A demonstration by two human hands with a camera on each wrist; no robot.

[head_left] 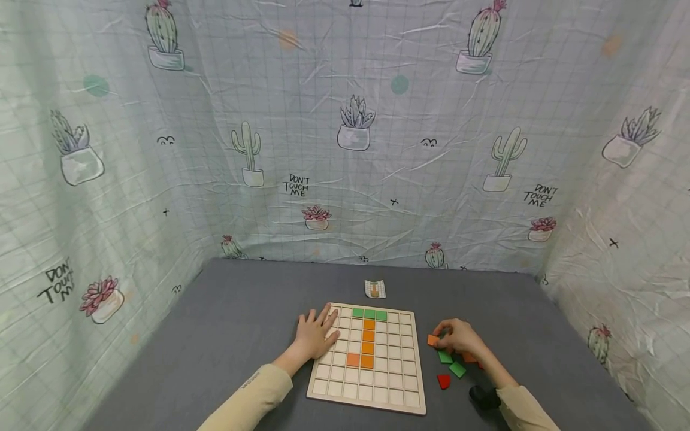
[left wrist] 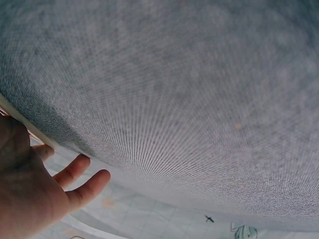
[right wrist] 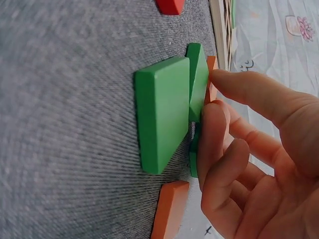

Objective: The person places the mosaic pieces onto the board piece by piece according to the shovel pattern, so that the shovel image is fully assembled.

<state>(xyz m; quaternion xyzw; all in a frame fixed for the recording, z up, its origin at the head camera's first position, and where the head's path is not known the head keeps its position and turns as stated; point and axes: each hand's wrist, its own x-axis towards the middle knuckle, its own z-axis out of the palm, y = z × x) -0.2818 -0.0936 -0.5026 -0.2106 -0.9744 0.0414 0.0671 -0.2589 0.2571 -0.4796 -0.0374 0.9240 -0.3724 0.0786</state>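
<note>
My left hand [head_left: 312, 335], fingers spread, rests on the left edge of a wooden grid board [head_left: 396, 383]. Three green tiles [head_left: 369, 313] fill part of the board's top row. Below the middle one runs a column of orange tiles [head_left: 368, 336], and another orange tile [head_left: 353, 360] sits left of the column's foot. Right of the board, my right hand [head_left: 459, 336] pinches a loose orange square tile [head_left: 433, 340] between thumb and fingers. In the right wrist view that tile [right wrist: 212, 84] shows at the fingertips, partly hidden behind green tiles [right wrist: 172, 109].
Loose green tiles [head_left: 457, 369], a red rounded piece [head_left: 444, 381] and orange pieces [head_left: 469, 357] lie under and beside my right hand. Behind the board lies a small pattern card [head_left: 375, 289]. A cactus-print curtain [head_left: 323, 120] hangs around the grey table [head_left: 237, 311].
</note>
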